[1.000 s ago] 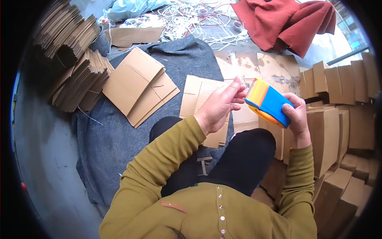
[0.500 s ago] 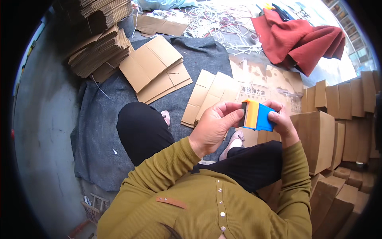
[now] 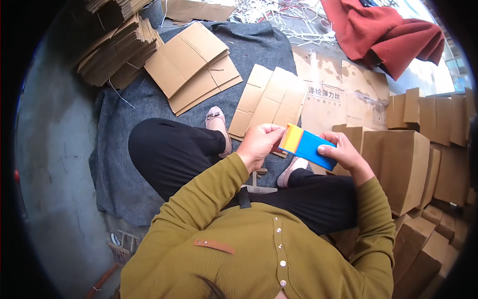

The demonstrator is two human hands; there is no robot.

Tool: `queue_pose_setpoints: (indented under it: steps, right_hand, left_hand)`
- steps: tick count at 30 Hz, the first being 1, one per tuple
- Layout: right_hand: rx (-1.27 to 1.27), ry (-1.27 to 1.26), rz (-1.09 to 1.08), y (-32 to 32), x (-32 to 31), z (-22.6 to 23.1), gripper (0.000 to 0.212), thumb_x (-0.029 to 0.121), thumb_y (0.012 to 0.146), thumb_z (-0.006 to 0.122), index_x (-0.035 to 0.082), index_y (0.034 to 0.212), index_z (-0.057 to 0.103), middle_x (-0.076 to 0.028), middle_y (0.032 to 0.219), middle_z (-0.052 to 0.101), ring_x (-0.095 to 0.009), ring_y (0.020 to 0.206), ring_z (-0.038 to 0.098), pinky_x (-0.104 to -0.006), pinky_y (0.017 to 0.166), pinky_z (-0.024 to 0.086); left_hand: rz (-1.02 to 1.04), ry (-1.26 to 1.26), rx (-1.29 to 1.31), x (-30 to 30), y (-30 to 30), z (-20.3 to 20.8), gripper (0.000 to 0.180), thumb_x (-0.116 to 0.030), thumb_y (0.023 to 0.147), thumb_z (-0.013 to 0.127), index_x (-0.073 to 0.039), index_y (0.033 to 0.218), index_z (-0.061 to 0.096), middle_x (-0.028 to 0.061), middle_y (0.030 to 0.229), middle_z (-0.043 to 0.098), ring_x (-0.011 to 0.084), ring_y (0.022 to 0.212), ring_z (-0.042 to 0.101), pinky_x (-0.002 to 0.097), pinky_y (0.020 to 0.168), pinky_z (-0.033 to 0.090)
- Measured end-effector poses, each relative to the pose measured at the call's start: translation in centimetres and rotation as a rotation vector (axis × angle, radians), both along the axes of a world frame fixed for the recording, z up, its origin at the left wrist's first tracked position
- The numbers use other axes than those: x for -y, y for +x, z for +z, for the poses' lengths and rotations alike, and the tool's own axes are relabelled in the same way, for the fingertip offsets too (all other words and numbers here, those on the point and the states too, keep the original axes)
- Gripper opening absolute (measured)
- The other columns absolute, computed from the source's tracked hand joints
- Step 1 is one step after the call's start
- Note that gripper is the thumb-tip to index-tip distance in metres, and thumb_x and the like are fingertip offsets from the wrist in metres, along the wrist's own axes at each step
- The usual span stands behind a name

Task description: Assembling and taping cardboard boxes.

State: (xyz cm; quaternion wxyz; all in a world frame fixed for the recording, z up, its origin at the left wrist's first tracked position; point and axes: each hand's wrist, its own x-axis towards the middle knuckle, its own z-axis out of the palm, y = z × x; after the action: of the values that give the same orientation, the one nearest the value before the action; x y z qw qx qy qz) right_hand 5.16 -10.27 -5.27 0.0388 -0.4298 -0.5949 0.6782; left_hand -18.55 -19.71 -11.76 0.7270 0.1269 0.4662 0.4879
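Observation:
A flat tape cutter point(image 3: 309, 146), blue with a yellow end and a toothed edge, is tilted in front of my body. My right hand point(image 3: 343, 152) grips its blue end, thumb on top and fingers beneath. Close by the toothed edge, my left hand point(image 3: 260, 144) has thumb and fingers pinched together; whatever they hold is hidden. Beyond my hands lie flattened cartons point(image 3: 269, 97), overlapping on the dark mat point(image 3: 124, 164). Farther left rests a tied pair of larger flattened cartons point(image 3: 188, 60).
Bundled flat cardboard point(image 3: 117, 52) is piled at the far left. Standing boxes point(image 3: 398, 159) crowd my right side. A red cloth point(image 3: 383, 32) and tangled white straps point(image 3: 284, 17) lie at the back. A printed cardboard sheet point(image 3: 366, 94) covers the floor near the boxes.
The tape cutter has turned, its toothed end now pointing left, with more of its blue body showing. My left hand has shifted slightly left. The whole view has tilted downward.

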Motion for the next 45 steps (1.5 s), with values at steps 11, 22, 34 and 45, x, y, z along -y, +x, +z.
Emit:
queue_pose_setpoints:
  steps: [11, 22, 34, 45]
  right_hand:
    - [0.143, 0.068, -0.062, 2.5, -0.1, -2.2, 0.031, 0.028, 0.082, 0.073, -0.002, 0.084, 0.065, 0.001, 0.072, 0.059, -0.004, 0.066, 0.051, -0.0233, 0.057, 0.041]
    - [0.228, 0.094, -0.068, 2.1, -0.5, -5.6, 0.031, 0.028, 0.084, 0.071, -0.002, 0.088, 0.067, 0.0, 0.072, 0.06, -0.006, 0.066, 0.053, -0.0251, 0.059, 0.044]
    - [0.286, 0.054, 0.007, 3.6, -0.6, -9.8, 0.033, 0.031, 0.091, 0.065, 0.0, 0.099, 0.066, 0.0, 0.081, 0.061, -0.008, 0.075, 0.053, -0.0271, 0.068, 0.045]
    - [0.262, 0.031, 0.018, 2.3, -0.5, -10.6, 0.041, 0.035, 0.092, 0.064, -0.002, 0.108, 0.066, -0.003, 0.088, 0.064, -0.01, 0.083, 0.056, -0.0285, 0.078, 0.047]
  left_hand:
    - [0.138, -0.099, -0.546, -1.7, -9.6, -4.1, 0.016, -0.017, 0.089, 0.071, -0.002, 0.087, 0.068, 0.0002, 0.072, 0.062, 0.0082, 0.062, 0.055, 0.0227, 0.059, 0.048]
    - [0.171, -0.007, -0.754, -3.2, -8.8, -8.7, 0.015, -0.016, 0.09, 0.07, -0.001, 0.087, 0.071, -0.0008, 0.071, 0.063, 0.0051, 0.06, 0.054, 0.0206, 0.057, 0.045]
    - [0.225, -0.205, -0.416, -2.7, -5.6, -15.3, 0.026, -0.021, 0.09, 0.073, 0.002, 0.1, 0.07, 0.0028, 0.086, 0.069, 0.0096, 0.076, 0.06, 0.0247, 0.069, 0.047]
    - [0.33, -0.306, -0.486, -0.7, -6.5, -21.0, 0.058, -0.025, 0.089, 0.072, 0.003, 0.135, 0.052, 0.0156, 0.135, 0.056, 0.0235, 0.125, 0.053, 0.0337, 0.102, 0.042]
